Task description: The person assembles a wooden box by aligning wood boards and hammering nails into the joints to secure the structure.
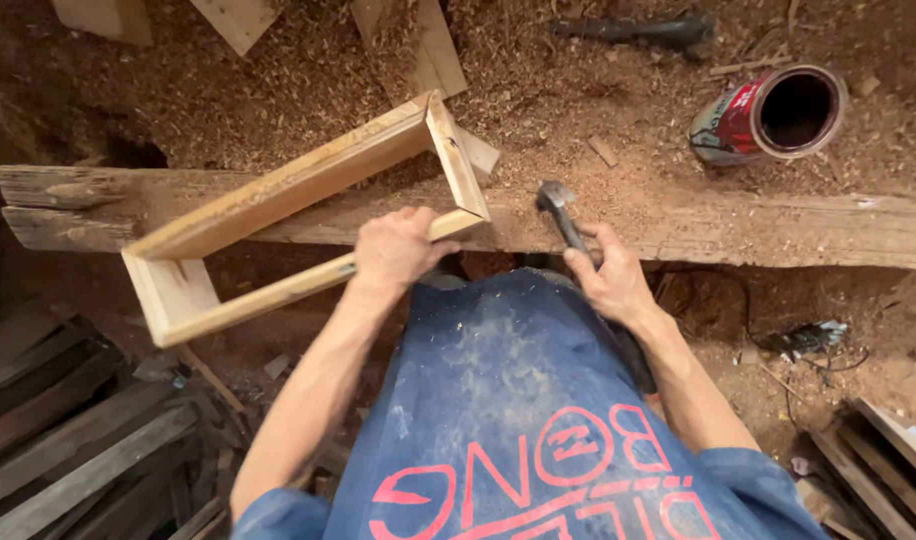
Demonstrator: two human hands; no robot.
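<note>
Sawdust-strewn beam [778, 225] below, left hand [398, 250] clenched around wooden frame [308, 215], right hand [608, 275] fisted on hammer [563, 215].

free: sawdust ground beyond beam [778, 225] | obstacles: open can [768, 113] far right, offcuts [418, 40] behind frame [308, 215]

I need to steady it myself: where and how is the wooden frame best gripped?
Grip the wooden frame on its near long rail, coming from the worker's side, as the left hand does: that rail is thin and overhangs the beam, so fingers wrap around it.
</note>
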